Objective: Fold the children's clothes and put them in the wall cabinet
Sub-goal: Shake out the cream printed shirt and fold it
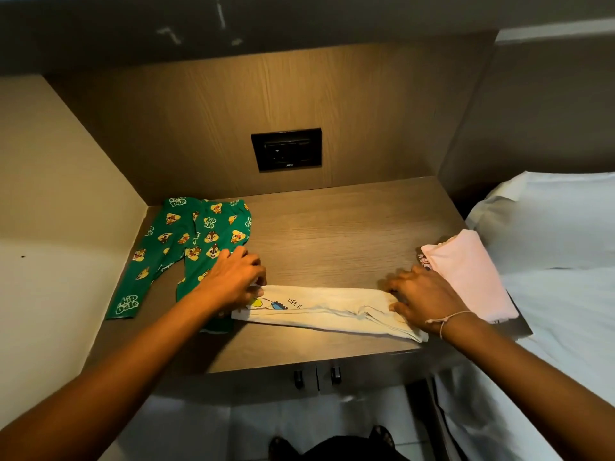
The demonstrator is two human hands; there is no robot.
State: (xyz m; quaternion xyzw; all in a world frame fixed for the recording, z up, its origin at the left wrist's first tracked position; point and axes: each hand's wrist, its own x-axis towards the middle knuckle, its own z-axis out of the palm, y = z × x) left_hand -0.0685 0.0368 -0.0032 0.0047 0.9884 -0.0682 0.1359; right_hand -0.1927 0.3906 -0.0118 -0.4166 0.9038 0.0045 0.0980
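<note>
While both hands sit on the wooden counter (332,224), I log green chipmunk-print trousers (186,247) lying flat at its left. Left hand (233,282) pinches the left end of the cream garment (329,311), fingers curled on it. The garment is folded into a long narrow band near the front edge, with "LIFE IS" lettering showing. Right hand (424,299) rests on its right end with fingers bent. Pinching or pressing, I can't tell. Folded pink garment (469,274) lies just beside it.

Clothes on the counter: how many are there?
3: green pants at left, cream shirt in the front middle, pink piece at right; another may be hidden beneath it.
</note>
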